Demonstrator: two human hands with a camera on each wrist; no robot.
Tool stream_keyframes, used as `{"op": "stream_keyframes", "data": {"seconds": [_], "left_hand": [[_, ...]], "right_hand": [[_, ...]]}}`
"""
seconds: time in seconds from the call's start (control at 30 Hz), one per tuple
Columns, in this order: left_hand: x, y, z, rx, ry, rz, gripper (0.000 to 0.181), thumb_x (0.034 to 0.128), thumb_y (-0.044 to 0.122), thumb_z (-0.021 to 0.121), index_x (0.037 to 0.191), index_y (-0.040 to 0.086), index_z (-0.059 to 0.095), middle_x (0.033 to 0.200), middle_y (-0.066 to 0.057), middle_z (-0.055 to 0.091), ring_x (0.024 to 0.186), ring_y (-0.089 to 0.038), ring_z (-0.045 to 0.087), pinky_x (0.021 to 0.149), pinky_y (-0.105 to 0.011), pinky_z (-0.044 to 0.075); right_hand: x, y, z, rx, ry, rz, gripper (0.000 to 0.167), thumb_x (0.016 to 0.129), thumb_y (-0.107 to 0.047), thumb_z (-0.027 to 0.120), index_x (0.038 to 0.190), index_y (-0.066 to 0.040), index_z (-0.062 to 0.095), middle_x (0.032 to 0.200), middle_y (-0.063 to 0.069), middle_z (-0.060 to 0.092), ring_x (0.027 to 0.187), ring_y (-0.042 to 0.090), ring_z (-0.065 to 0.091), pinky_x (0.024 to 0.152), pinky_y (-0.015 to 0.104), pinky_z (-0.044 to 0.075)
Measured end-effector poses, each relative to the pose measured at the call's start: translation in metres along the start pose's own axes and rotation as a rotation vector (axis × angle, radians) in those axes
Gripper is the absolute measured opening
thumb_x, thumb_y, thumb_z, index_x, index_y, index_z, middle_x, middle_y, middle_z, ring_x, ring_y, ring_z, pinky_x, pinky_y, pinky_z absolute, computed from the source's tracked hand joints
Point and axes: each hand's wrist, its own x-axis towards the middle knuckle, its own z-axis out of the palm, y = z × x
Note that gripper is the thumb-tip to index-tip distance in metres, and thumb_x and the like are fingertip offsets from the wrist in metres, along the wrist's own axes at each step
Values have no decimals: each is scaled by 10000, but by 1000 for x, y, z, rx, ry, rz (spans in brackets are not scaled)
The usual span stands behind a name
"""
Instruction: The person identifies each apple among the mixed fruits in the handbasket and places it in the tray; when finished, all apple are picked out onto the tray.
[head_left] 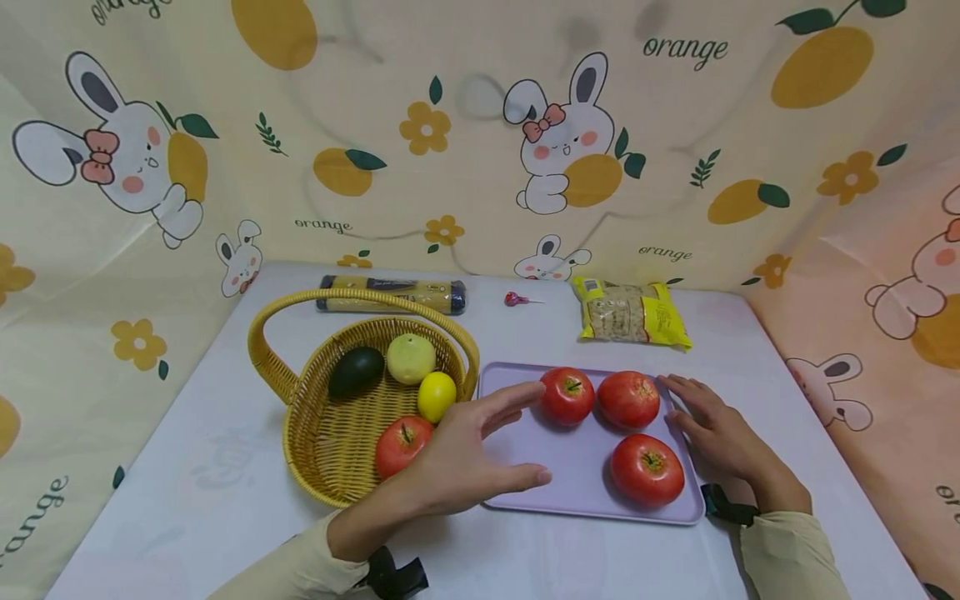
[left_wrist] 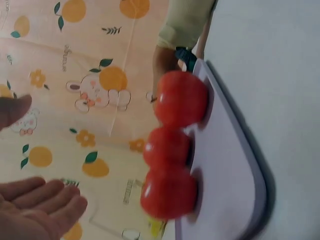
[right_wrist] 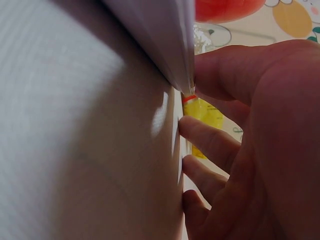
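Note:
My left hand hovers over the left edge of a light purple tray, thumb and fingers spread apart with nothing between them. On the tray lie three red apples: one at the back left, one at the back right and one in front. They also show in the left wrist view, beyond my left fingers. At the tray's right edge rests my right hand; in the right wrist view its thumb is against the rim and its fingers are loosely bent by the tabletop.
A handled wicker basket at left holds an avocado, a pale green round fruit, a lemon and a red apple. Behind are a wrapped roll, a small red-handled item and a yellow food bag.

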Motion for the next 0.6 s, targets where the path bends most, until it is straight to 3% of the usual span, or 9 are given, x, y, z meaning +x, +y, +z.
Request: {"op": "stream_keyframes", "data": {"seconds": [0.17, 0.4, 0.5, 0.6], "left_hand": [[-24, -1, -31, -13, -51, 1, 799, 904, 186, 911, 1611, 157, 543, 1625, 26, 587, 1512, -165, 557, 1248, -279, 436], [-54, -11, -80, 40, -46, 4, 736, 912, 149, 906, 1574, 126, 586, 1592, -39, 623, 1495, -225, 584, 1222, -433, 468], [-66, -20, -100, 78, -36, 16, 690, 916, 107, 892, 1547, 132, 615, 1553, -62, 656, 1443, -303, 629, 1181, -422, 516], [-75, -29, -117, 100, -35, 17, 655, 929, 76, 870, 1534, 136, 628, 1530, -66, 673, 1407, -359, 647, 1140, -321, 551]], "right_hand": [[-1, 0, 1, 1, 4, 1, 713, 1103, -369, 634, 1728, -182, 346, 1753, 292, 299, 1590, 640, 200, 1081, 920, 291], [-1, 0, 1, 6, 2, 6, 717, 1103, -373, 634, 1729, -183, 341, 1755, 295, 293, 1585, 647, 207, 1074, 912, 307], [-1, 0, 2, 7, 1, 15, 719, 1103, -385, 632, 1731, -195, 339, 1758, 292, 290, 1594, 640, 191, 1076, 913, 304], [0, 1, 2, 10, 0, 26, 722, 1103, -395, 632, 1734, -208, 334, 1762, 287, 286, 1606, 631, 166, 1079, 919, 294]]}}
